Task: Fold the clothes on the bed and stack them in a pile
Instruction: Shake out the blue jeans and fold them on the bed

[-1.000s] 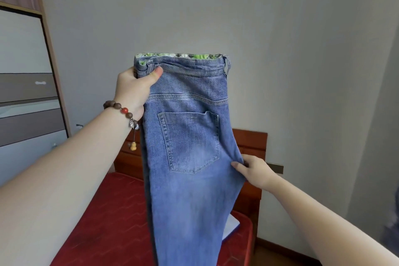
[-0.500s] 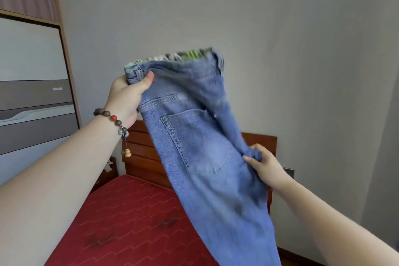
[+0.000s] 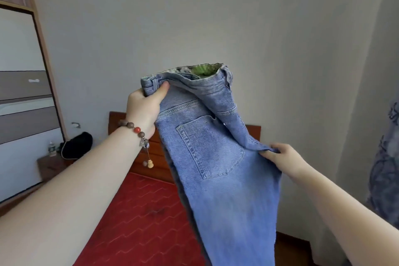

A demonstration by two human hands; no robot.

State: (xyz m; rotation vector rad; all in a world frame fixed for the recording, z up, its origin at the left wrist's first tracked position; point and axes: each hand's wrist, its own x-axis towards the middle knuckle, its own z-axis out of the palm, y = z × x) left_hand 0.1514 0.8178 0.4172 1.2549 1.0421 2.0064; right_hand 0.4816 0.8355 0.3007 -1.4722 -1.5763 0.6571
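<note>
A pair of light blue jeans [image 3: 224, 183] hangs in the air in front of me, folded lengthwise, back pocket facing me, green lining showing inside the waistband. My left hand [image 3: 144, 108], with a bead bracelet on the wrist, grips the waistband's left corner, thumb on top. My right hand [image 3: 282, 157] pinches the crotch edge at the jeans' right side. The legs drop out of view at the bottom, over the red bed [image 3: 138, 218].
A wooden headboard [image 3: 123, 123] stands against the grey wall. At the left are a wardrobe [image 3: 23, 103] and a bedside table [image 3: 51, 164] with a small bottle [image 3: 51, 149] and a black object [image 3: 76, 144]. Patterned grey fabric [image 3: 386, 166] hangs at the right edge.
The jeans have tilted and slackened at the waistband, whose right end now sags. My right hand has pulled the crotch edge out to the right. My view has shifted.
</note>
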